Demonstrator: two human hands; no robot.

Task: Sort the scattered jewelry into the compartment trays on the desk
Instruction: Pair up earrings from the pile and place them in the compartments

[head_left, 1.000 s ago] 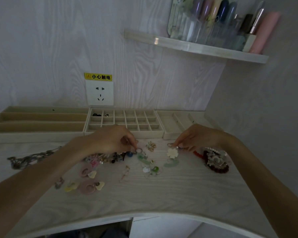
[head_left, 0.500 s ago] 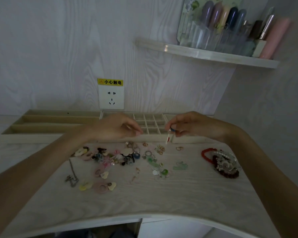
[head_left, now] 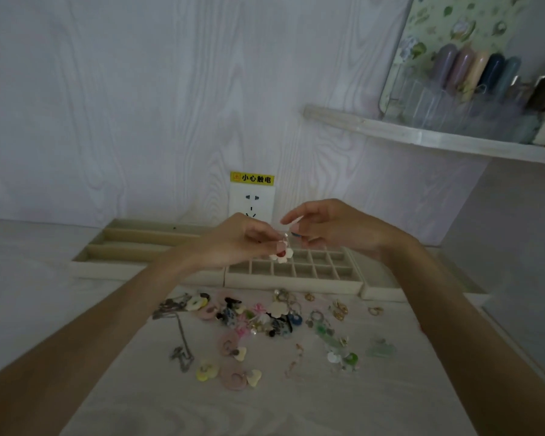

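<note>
A white flower earring (head_left: 282, 255) with a red centre hangs above the grid compartment tray (head_left: 296, 281). My left hand (head_left: 233, 242) pinches it at the hook, just above the flower. My right hand (head_left: 334, 229) meets it from the right, thumb and fingers at the top of the hook. Scattered jewelry (head_left: 258, 319) lies on the desk in front of the trays: flower and heart earrings, gold rings (head_left: 340, 309), green pieces (head_left: 346, 357) and a silver chain (head_left: 181, 339). A long-slot tray (head_left: 123, 272) sits left of the grid tray, and a third tray (head_left: 381, 293) sits on its right.
A wall socket (head_left: 252, 199) with a yellow warning label is behind the trays. A shelf (head_left: 422, 136) at upper right carries clear holders with several tubes and bottles. A side wall closes the desk on the right.
My right hand lifted the white flower earring off the desk and up over the grid tray. My left hand left the pile and came up to grip it. The view tilted up.
</note>
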